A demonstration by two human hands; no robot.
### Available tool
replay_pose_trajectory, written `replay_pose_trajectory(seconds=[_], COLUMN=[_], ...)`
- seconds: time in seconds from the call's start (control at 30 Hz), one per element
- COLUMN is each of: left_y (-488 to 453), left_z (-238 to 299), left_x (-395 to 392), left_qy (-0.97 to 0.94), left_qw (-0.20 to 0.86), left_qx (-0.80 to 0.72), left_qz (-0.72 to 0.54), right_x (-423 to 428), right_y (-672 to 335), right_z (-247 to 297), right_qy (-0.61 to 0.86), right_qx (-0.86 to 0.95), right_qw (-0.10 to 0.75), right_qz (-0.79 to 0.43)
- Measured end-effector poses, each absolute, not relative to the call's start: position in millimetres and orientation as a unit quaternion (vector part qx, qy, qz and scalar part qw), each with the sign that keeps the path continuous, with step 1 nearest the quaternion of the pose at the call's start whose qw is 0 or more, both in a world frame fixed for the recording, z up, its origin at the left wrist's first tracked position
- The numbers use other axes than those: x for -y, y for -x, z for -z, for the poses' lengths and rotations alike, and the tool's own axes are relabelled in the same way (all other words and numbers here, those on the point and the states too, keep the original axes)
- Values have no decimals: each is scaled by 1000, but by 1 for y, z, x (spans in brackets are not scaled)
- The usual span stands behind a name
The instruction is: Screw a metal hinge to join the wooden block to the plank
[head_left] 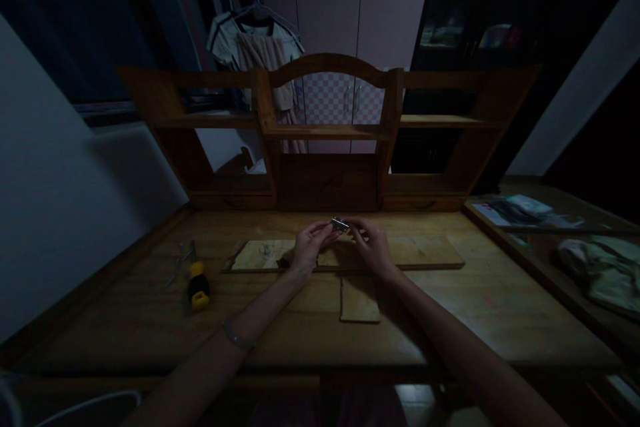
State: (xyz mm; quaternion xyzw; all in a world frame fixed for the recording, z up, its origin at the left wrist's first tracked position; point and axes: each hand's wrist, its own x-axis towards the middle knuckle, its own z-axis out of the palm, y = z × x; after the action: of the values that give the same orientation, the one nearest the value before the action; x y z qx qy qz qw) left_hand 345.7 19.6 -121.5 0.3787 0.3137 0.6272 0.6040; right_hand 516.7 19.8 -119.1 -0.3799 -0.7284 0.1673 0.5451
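Head view: metal fitting held over long wooden board

Left hand pinches the fitting between its fingers; right hand has fingers at its other end, gripping or not I cannot tell. Two-handed positioning seems the step; the next move likely calls for a steady pinch.

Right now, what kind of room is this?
Probably a bedroom or study in a home: I see a wooden desk with a shelf unit, clothes on a hanger, and a tall pale cupboard.
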Motion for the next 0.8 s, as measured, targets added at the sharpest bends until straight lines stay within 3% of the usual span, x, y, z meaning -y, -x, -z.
replay_pose_trajectory(seconds=[0.8], left_y=[-343], left_z=[125], left_x=[-22], left_qy=[-380], left_qw=[596], left_qx=[-322], left_qz=[-631], right_x=[-12], right_y=[-512], right_z=[111], right_qy=[400], right_qx=[715], right_qw=[494], right_qz=[-292])
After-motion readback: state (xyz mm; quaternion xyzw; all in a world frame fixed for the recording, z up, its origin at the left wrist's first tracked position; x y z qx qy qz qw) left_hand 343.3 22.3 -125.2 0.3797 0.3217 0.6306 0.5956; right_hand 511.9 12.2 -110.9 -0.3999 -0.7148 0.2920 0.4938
